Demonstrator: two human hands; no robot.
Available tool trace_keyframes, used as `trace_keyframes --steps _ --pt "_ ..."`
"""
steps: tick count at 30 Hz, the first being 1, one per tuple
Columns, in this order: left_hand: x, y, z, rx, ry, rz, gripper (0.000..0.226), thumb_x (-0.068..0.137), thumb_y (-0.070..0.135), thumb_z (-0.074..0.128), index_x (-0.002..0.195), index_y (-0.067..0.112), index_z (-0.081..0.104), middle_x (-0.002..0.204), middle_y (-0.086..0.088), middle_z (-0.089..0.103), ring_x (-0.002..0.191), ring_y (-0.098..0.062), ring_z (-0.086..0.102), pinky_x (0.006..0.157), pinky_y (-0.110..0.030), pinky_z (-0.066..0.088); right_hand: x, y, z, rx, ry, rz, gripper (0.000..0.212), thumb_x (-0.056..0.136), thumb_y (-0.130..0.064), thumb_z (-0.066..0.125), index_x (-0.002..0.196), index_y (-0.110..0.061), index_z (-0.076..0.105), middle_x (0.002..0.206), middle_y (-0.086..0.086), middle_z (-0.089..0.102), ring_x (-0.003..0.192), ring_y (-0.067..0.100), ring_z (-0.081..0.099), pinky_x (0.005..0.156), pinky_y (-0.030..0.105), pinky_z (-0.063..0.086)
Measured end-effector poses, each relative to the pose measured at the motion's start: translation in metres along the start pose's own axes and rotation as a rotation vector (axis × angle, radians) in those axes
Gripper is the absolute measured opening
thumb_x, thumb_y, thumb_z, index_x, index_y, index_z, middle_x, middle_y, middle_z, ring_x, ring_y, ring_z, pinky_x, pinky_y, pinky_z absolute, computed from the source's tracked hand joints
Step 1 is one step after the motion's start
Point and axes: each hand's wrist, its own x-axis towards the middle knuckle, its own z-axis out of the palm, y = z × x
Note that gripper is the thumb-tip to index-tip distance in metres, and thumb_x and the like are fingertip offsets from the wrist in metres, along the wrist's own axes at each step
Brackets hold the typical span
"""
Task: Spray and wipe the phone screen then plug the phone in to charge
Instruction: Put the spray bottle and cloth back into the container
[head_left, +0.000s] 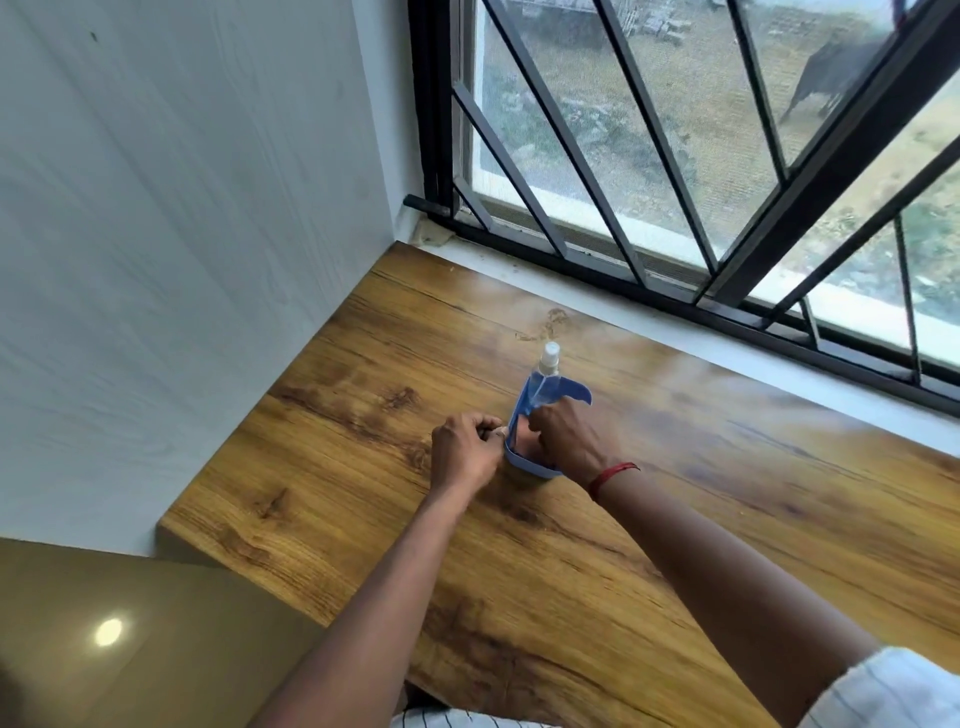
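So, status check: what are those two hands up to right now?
Left hand and right hand both closed on the blue holder with the spray bottle, on the wooden table. Phone not visible. Nothing in the way.

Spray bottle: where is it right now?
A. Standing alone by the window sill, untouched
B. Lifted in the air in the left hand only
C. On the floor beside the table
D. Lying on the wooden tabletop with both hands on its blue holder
D: the spray bottle lies on the wooden tabletop, white nozzle toward the window, with the left hand and right hand at its blue holder.
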Motion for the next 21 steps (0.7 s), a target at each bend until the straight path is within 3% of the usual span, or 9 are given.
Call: trace_keyframes --steps 4,8,13,15,19,21 --pt "-0.001 -0.001 0.003 -0.016 -0.004 0.0 0.011 0.088 0.019 0.074 0.097 0.017 0.077 0.093 0.0 0.078 0.074 -0.011 0.069 0.061 -0.018 0.053 0.006 0.002 0.009 0.104 -0.083 0.008 0.016 0.091 -0.016 0.061 0.089 -0.003 0.071 0.084 0.014 0.067 0.066 0.026 0.061 0.058 0.039 0.057" --pt "-0.003 -0.002 0.004 -0.086 -0.019 -0.035 0.006 0.089 0.017 0.073 0.094 0.016 0.076 0.085 -0.001 0.078 0.067 -0.013 0.075 0.065 -0.033 0.064 0.012 -0.001 0.015 0.158 -0.094 0.02 0.012 0.088 -0.013 0.063 0.088 -0.004 0.071 0.088 0.016 0.068 0.066 0.024 0.057 0.056 0.032 0.047" --pt "-0.006 -0.002 0.006 -0.14 -0.02 -0.056 0.004 0.09 0.015 0.072 0.089 0.017 0.075 0.07 0.011 0.071 0.053 -0.001 0.07 0.049 -0.018 0.056 0.018 -0.001 0.016 0.193 -0.161 -0.012 0.016 0.091 -0.018 0.063 0.093 -0.005 0.072 0.093 0.013 0.071 0.073 0.02 0.062 0.061 0.029 0.048" --pt "-0.007 -0.002 0.006 -0.137 -0.029 -0.057 0.004 0.09 0.015 0.072 0.092 0.015 0.075 0.07 0.013 0.07 0.053 0.0 0.07 0.048 -0.015 0.055 0.016 0.003 0.015 0.236 -0.109 -0.002 0.016 0.09 -0.02 0.065 0.094 -0.008 0.074 0.093 0.01 0.073 0.075 0.019 0.064 0.062 0.026 0.049" --pt "-0.007 -0.001 0.006 -0.111 -0.015 -0.043 0.009 0.089 0.017 0.072 0.095 0.014 0.077 0.084 0.0 0.078 0.068 -0.012 0.075 0.067 -0.033 0.063 0.0 0.011 0.01 0.307 0.12 0.028 0.018 0.088 -0.01 0.067 0.103 -0.011 0.077 0.097 0.006 0.076 0.082 0.018 0.069 0.069 0.028 0.055" --pt "-0.008 0.001 0.005 -0.085 0.021 -0.027 0.009 0.088 0.018 0.072 0.093 0.015 0.078 0.089 -0.002 0.079 0.073 -0.015 0.074 0.069 -0.032 0.061 -0.011 0.016 0.008 0.36 0.244 0.035 0.017 0.086 -0.006 0.068 0.099 -0.01 0.078 0.092 0.007 0.077 0.077 0.019 0.069 0.065 0.025 0.049"
